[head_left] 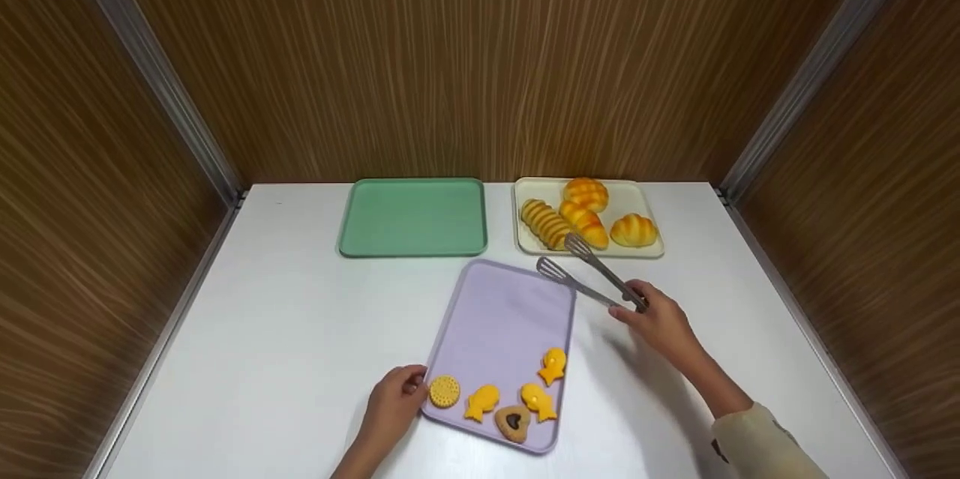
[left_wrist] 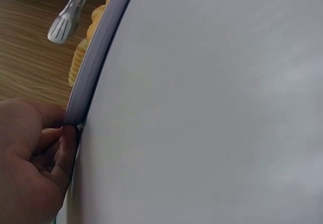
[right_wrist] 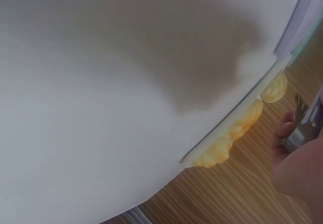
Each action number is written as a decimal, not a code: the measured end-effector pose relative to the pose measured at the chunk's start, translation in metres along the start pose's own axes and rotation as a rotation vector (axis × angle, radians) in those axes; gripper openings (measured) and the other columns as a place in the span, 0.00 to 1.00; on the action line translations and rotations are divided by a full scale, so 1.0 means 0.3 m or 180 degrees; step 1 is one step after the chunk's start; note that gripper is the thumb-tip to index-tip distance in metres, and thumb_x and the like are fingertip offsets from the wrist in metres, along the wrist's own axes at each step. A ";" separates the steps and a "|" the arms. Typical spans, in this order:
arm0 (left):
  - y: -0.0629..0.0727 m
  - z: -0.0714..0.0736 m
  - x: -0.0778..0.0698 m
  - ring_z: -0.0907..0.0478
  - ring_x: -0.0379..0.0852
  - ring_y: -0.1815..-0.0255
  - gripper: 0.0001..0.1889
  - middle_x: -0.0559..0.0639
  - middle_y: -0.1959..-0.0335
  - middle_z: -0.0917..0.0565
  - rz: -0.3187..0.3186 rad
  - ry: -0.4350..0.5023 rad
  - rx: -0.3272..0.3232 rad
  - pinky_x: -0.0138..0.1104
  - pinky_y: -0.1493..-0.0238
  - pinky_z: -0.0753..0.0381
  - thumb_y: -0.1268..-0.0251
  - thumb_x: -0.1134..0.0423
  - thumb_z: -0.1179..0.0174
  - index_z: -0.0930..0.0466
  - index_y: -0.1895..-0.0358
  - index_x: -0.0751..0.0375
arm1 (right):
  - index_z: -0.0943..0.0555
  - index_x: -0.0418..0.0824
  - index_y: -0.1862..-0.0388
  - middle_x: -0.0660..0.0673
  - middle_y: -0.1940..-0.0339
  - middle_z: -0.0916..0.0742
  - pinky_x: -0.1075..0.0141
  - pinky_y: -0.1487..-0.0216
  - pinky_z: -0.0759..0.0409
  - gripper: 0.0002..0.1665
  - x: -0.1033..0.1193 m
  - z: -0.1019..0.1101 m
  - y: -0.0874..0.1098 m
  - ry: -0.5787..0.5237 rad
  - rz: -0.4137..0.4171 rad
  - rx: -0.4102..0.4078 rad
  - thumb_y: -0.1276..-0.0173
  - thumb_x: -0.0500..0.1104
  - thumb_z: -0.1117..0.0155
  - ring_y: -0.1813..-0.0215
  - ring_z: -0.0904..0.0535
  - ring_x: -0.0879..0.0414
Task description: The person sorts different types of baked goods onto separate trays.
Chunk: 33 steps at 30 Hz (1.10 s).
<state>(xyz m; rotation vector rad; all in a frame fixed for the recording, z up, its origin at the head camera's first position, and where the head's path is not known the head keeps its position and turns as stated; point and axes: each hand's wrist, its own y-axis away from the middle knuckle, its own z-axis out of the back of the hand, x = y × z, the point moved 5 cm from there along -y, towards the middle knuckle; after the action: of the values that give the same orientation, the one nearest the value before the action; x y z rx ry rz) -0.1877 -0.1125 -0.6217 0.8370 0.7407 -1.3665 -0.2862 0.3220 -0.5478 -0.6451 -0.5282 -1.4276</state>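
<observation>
The right hand (head_left: 660, 320) grips metal tongs (head_left: 611, 278) well behind their slotted tips, thumb against one arm, fingers against the other. The tips stand spread, ahead and left of that hand. In the head view, one tip overlaps the near edge of the cream tray (head_left: 626, 198) beside the striped roll (head_left: 545, 224); the other crosses the far edge of the purple tray (head_left: 525, 295). Contact cannot be confirmed.

The left hand (head_left: 392, 400) pinches the purple tray's rim, just left of the round biscuit (head_left: 445, 391).

Assessment: the left-hand pinch should be firm enough to steady the tray without lifting its corner. The tongs appear to need a wide, level approach clear of both rims, then even squeezing by thumb and fingers; soft-looking bread probably dents under heavy pressure.
</observation>
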 end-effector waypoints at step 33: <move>0.001 0.002 -0.001 0.23 0.40 0.60 0.14 0.47 0.61 0.19 -0.0022 -0.0080 -0.0023 0.28 0.60 0.20 0.33 0.66 0.40 0.18 0.46 0.63 | 0.16 0.49 0.44 0.50 0.52 0.12 0.64 0.52 0.23 0.29 -0.048 0.049 0.113 0.0312 0.0508 0.1397 0.44 0.55 0.22 0.53 0.22 0.56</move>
<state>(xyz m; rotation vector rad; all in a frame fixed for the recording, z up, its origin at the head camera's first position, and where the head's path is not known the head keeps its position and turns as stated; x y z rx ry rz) -0.1873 -0.1130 -0.6210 0.8108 0.7293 -1.3775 -0.2529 0.3435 -0.5502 -0.2577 -0.6713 -1.1371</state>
